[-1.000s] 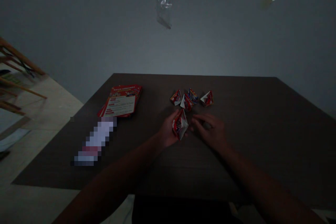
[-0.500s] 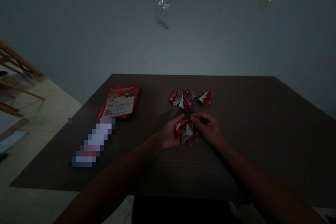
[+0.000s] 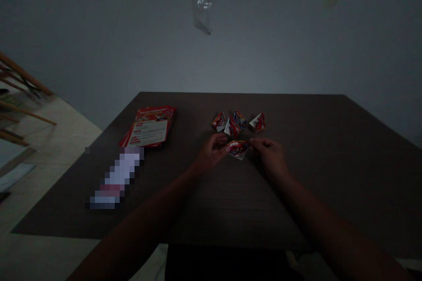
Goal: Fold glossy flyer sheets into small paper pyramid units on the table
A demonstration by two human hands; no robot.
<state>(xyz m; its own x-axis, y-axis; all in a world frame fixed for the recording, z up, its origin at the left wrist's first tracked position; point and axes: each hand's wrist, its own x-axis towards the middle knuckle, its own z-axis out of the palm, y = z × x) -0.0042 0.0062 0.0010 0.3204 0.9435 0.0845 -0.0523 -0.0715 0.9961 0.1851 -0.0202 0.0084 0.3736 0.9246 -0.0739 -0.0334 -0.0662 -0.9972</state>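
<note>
The right hand (image 3: 272, 156) is pinching one corner of a folded red piece (image 3: 238, 149) over the desk (image 3: 204, 210), near four similar pieces (image 3: 232, 128). The left hand (image 3: 209, 153) is touching the opposite corner, grip unclear. I am judging that uneven pulling could crease it.

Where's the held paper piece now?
Head view, middle: the held piece is between left hand and right hand, nearer the camera than the four folded pieces.

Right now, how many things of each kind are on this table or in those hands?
Folded papers on the table: 4
Folded paper between left hand and right hand: 1
Stack of leaflets: 1
Pixelated item: 1
Total: 7, counting the stack as one
</note>
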